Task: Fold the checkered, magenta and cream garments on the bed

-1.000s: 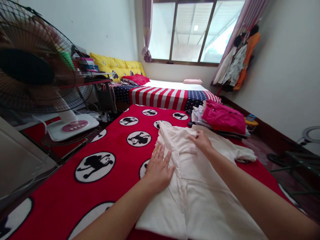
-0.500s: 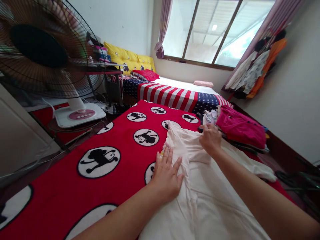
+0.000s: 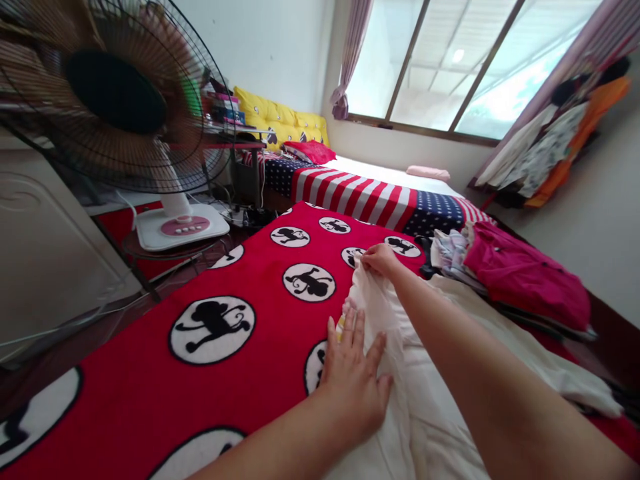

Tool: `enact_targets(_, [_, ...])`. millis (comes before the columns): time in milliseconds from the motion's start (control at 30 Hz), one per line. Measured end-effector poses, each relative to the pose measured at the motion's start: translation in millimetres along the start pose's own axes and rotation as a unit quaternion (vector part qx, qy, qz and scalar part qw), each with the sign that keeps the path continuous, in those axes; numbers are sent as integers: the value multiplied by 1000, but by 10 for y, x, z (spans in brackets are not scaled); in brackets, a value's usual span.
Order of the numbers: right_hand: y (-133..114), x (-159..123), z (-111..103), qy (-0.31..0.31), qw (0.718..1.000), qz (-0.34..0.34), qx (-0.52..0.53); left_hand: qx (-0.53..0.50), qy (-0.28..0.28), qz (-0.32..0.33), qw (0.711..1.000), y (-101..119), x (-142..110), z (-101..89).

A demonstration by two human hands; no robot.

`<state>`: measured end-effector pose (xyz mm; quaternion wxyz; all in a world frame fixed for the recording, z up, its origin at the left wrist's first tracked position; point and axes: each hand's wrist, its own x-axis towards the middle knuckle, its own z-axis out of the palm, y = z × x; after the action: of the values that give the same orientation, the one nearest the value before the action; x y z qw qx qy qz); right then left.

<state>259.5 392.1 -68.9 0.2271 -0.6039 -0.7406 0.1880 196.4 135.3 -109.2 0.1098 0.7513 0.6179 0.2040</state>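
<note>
A cream-white garment, blouse-like with a ruffled edge, lies spread on a red blanket printed with black monkeys in white circles. My left hand rests flat on the garment near its ruffled edge, fingers spread. A small yellow patch shows beside those fingertips. Farther up, my right hand pinches the far corner of the garment by the ruffle. One long sleeve stretches out to the right, partly behind my right forearm.
Folded clothes with a magenta garment on top lie at the right. A running fan stands on a stool at the left. Beyond is a bed with a stars-and-stripes cover. Clothes hang by the window.
My right hand has moved left across the garment to its far ruffled corner. My left hand stays flat on the cloth. The view has turned slightly left.
</note>
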Motion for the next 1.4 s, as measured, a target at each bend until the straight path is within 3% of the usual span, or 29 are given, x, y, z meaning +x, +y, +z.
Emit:
enact_targets(200, [97, 21, 197, 85, 996, -7, 19, -5, -5, -19, 1000, 26, 11, -17])
enact_targets(267, [92, -8, 214, 82, 996, -18, 26, -1, -6, -17, 1000, 29, 13, -16])
enact_targets(367, [49, -108, 69, 51, 996, -56, 45, 6, -10, -18, 1000, 29, 18, -21])
enact_targets(467, [125, -369, -188, 44, 991, -113, 49, 13, -9, -19, 1000, 29, 24, -21])
enact_targets(567, [459, -748, -388, 70, 983, -167, 0, 21, -2, -14, 1000, 32, 22, -20])
enact_targets(600, [608, -862, -433, 68, 978, -189, -59, 23, -3, -12, 1000, 33, 20, -20])
enact_targets(733, [1067, -1145, -577, -22, 962, -85, -260, 37, 1, -11, 999, 30, 12, -13])
enact_targets(800, [1131, -1260, -642, 10, 959, -76, -273, 48, 12, -9, 999, 22, 12, 4])
enact_targets(867, [1141, -1424, -675, 63, 956, -121, -258, 60, 23, -1, 998, 10, 13, 31])
enact_targets(967, [1224, -1720, -681, 21, 966, -163, -198, 78, 38, 10, 996, -17, 15, 77])
enact_targets(1067, [1481, -1929, -814, 33, 988, -111, -101, 90, 43, 17, 995, -42, 16, 109])
enact_targets(1133, [1720, -2000, -1026, 132, 988, -32, -77, 96, 43, 24, 994, -52, 16, 117])
enact_targets(1267, [2208, -2074, -1516, 305, 924, 201, -111, 100, 47, 30, 993, -55, 14, 113])
enact_targets(1400, [2492, -2119, -1744, 300, 900, 301, -90, 98, 42, 26, 994, -54, 14, 105])
